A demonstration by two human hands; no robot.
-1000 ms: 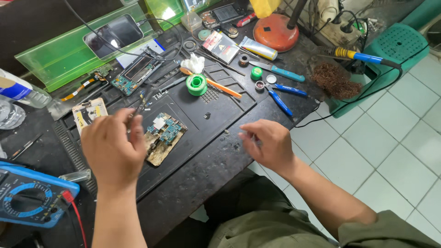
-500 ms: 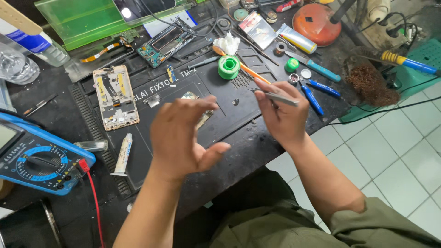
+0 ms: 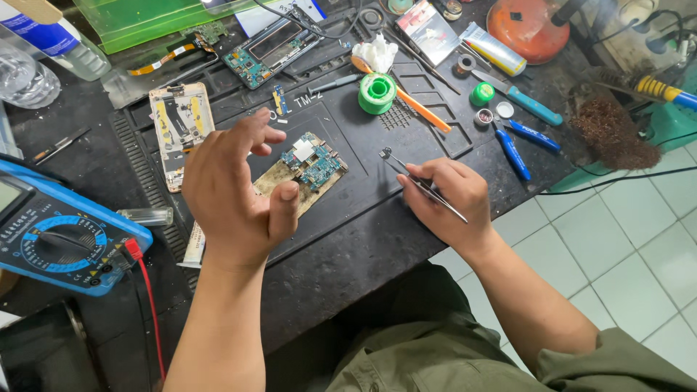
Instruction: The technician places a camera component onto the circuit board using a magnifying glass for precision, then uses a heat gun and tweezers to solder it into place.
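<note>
Your left hand [image 3: 236, 192] hovers half open and empty, fingers curled, just above the near-left edge of the circuit board [image 3: 314, 161] on the black work mat [image 3: 363, 196]. Your right hand [image 3: 446, 196], to the board's right and apart from it, pinches metal tweezers [image 3: 415, 180], tips pointing toward the board. Beyond the board sits a green solder spool [image 3: 377, 92].

Bench colours, my view

Teal circuit board [image 3: 314, 162] on black mat [image 3: 363, 189]; green solder spool [image 3: 377, 93] at 12 o'clock, blue multimeter [image 3: 62, 236] at 9, silver tweezers [image 3: 425, 186].
</note>
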